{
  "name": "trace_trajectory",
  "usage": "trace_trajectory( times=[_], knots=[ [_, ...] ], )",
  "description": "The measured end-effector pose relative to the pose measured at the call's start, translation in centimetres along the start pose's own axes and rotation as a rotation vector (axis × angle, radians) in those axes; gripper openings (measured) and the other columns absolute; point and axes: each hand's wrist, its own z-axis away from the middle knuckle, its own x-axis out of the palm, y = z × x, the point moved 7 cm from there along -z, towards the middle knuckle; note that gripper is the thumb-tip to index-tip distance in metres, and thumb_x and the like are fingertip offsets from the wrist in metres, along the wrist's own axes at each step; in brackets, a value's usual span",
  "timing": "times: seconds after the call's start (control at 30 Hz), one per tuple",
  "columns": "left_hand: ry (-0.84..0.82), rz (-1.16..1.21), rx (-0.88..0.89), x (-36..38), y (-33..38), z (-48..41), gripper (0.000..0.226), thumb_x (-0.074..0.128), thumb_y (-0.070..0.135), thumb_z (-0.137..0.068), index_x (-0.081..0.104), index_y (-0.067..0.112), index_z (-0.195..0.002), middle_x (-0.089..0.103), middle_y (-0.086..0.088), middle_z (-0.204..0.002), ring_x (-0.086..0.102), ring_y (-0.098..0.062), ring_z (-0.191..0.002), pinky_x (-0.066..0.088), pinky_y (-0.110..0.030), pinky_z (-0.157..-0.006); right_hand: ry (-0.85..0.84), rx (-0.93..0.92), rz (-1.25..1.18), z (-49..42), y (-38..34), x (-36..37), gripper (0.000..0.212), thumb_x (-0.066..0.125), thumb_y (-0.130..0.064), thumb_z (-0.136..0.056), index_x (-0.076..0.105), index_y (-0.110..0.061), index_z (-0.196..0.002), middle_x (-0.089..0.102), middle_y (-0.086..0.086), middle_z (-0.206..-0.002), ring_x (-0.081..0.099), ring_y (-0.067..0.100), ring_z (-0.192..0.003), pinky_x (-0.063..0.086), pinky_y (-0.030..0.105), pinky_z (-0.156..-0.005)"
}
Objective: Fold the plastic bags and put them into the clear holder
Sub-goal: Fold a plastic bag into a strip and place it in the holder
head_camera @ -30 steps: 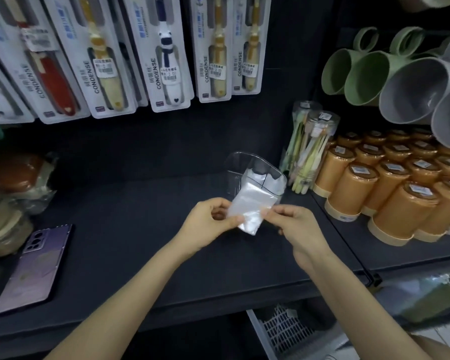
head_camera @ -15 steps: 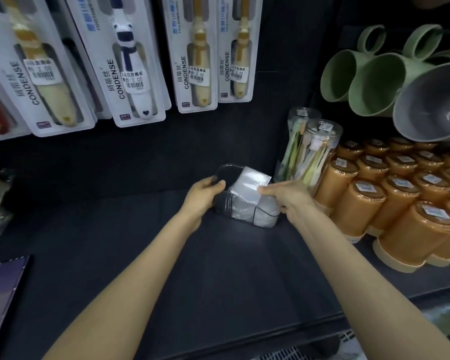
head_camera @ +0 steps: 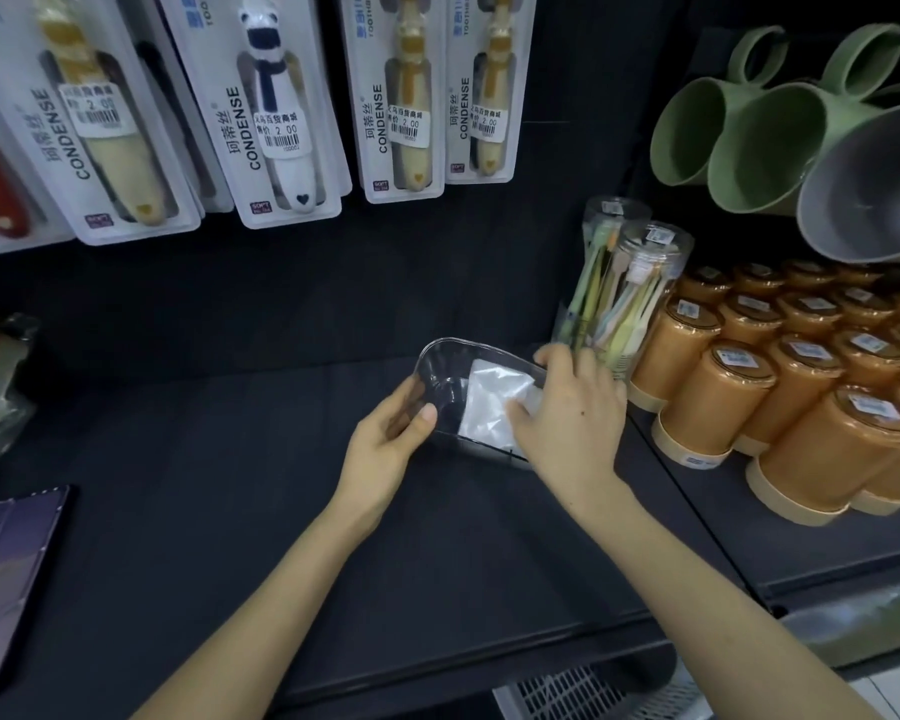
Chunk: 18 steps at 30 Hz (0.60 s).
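Left hand (head_camera: 385, 449) grips the clear holder (head_camera: 440, 353) at the shelf's (head_camera: 219, 511) back edge, steadying it; right hand (head_camera: 572, 418), curled over its rim, thumbs bags (head_camera: 489, 402) down.

Milky-white folded bags (head_camera: 492, 407), orange jars (head_camera: 739, 387), green mugs (head_camera: 749, 127), purple phone (head_camera: 6, 574).
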Motion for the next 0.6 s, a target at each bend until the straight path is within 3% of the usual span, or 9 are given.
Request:
trace_trajectory(
  times=[0.07, 0.17, 0.33, 0.43, 0.6],
  knots=[
    [-0.004, -0.003, 0.016, -0.2, -0.1, 0.4, 0.051, 0.059, 0.014, -0.093, 0.045, 0.009, -0.142, 0.053, 0.005, -0.138, 0.05, 0.009, -0.12, 0.042, -0.009, -0.096, 0.02, -0.096, 0.024, 0.5, -0.7, -0.5, 0.049, 0.084, -0.015, -0.056, 0.064, -0.018, -0.1, 0.058, 0.009, -0.097, 0.057, 0.031, -0.087, 0.04, 0.04, -0.078],
    [-0.015, 0.002, 0.025, -0.3, 0.0, 1.0, 0.052, 0.058, 0.013, -0.093, 0.044, 0.008, -0.142, 0.053, 0.003, -0.14, 0.049, 0.007, -0.122, 0.042, -0.009, -0.096, 0.004, -0.207, 0.035, 0.8, -1.2, -0.7, 0.033, 0.084, -0.016, -0.058, 0.071, -0.021, -0.087, 0.06, 0.011, -0.108, 0.056, 0.032, -0.092, 0.028, 0.038, -0.082],
    [-0.039, -0.007, 0.043, -0.5, -0.2, 1.6, 0.054, 0.059, 0.016, -0.091, 0.044, 0.007, -0.142, 0.051, 0.001, -0.142, 0.049, -0.005, -0.129, 0.039, -0.016, -0.104, -0.153, -0.218, 0.082, 0.8, -1.1, 1.1, 0.017, 0.081, -0.026, -0.06, 0.076, -0.022, -0.075, 0.065, 0.011, -0.11, 0.06, 0.035, -0.093, 0.026, 0.039, -0.082],
    [-0.048, -0.004, 0.043, -0.6, -0.1, 1.9, 0.062, 0.062, 0.025, -0.085, 0.044, 0.007, -0.142, 0.051, 0.0, -0.143, 0.048, -0.007, -0.13, 0.037, -0.022, -0.109, -0.226, -0.244, 0.1, 1.1, -1.4, 2.2, 0.022, 0.075, -0.039, -0.061, 0.077, -0.023, -0.075, 0.066, 0.012, -0.109, 0.061, 0.036, -0.093, 0.034, 0.044, -0.083],
    [-0.051, -0.021, 0.045, -0.7, 0.0, 2.0, 0.058, 0.06, 0.021, -0.088, 0.045, 0.007, -0.142, 0.054, 0.001, -0.14, 0.048, -0.009, -0.13, 0.037, -0.024, -0.109, -0.16, -0.197, 0.048, 0.7, -1.4, 0.8, 0.04, 0.063, -0.058, -0.059, 0.076, -0.026, -0.079, 0.065, 0.009, -0.116, 0.059, 0.034, -0.102, 0.022, 0.04, -0.086]
  ],
)
